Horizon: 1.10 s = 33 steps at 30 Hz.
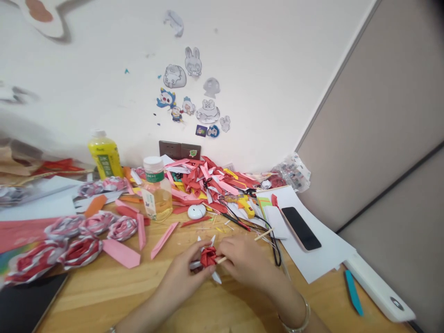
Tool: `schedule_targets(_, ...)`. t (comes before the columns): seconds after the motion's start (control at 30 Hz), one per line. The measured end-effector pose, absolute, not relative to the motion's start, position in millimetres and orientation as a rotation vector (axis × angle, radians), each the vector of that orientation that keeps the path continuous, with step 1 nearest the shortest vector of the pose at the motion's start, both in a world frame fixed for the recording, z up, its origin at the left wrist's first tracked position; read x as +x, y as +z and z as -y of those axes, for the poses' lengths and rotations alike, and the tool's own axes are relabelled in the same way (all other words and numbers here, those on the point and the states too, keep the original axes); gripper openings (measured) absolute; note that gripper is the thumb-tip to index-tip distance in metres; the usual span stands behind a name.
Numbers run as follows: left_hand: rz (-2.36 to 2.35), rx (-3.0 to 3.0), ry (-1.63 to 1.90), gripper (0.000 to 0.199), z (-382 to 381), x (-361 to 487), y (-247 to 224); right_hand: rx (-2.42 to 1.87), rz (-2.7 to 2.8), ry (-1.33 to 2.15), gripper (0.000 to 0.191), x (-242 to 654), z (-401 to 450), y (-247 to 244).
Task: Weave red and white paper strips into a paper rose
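Observation:
Near the front middle of the wooden table, my left hand [187, 273] holds a small folded paper flower [208, 256], red at its centre with white pointed pieces sticking out around it. My right hand [243, 259] is closed on a thin wooden stick [222, 260], whose near end touches the right side of the red centre. The stick's other end shows above the right hand. The fingers of both hands are close together, with the flower between them. The underside of the flower is hidden.
Folded red, pink and yellow strips [204, 180] are heaped by the wall. A clear bottle [157, 194], white case [196, 212] and yellow glue gun [245, 206] lie beyond my hands. Twisted paper rings [81, 252] are left; a phone [301, 228] rests on white paper [312, 268] right.

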<state>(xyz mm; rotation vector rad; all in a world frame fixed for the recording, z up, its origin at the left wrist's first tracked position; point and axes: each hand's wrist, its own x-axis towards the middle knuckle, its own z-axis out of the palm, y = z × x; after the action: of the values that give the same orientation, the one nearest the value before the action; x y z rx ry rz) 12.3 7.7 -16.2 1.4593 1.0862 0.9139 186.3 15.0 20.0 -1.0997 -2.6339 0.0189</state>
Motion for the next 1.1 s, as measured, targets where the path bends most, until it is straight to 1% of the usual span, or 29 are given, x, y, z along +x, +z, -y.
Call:
schedule_targets(0.17,-1.072,1.461,0.921,0.043,-9,13,-21,-1.054,2.608,-0.148,0.009,184,-14,14)
schedule_targets(0.23,-1.071,1.465,0.92,0.042,-9,12,-21,-1.047,2.595,-0.163,0.009,184,-13,13)
schedule_targets(0.43,-1.082,1.513,0.911,0.042,-7,12,-20,-1.011,2.58,0.05,0.007,185,-13,20)
schedule_targets(0.5,-1.08,1.536,0.906,0.043,-7,12,-21,-1.0,2.587,0.064,0.007,186,-14,19)
schedule_targets(0.6,-1.079,1.551,0.907,0.043,-7,12,-22,-0.969,2.61,-0.05,0.009,186,-17,14)
schedule_targets(0.7,-1.094,1.53,0.908,0.042,-8,12,-22,-0.905,2.631,-0.215,0.016,186,-18,8)
schedule_targets(0.77,-1.093,1.524,0.906,0.041,-8,12,-23,-0.881,2.634,-0.248,0.017,186,-18,8)
schedule_targets(0.9,-1.072,1.535,0.922,0.042,-8,12,-27,-0.924,2.609,-0.072,0.012,185,-15,14)
schedule_targets(1.1,-1.077,1.52,0.921,0.043,-9,11,-30,-1.072,2.542,0.228,0.012,187,-15,21)
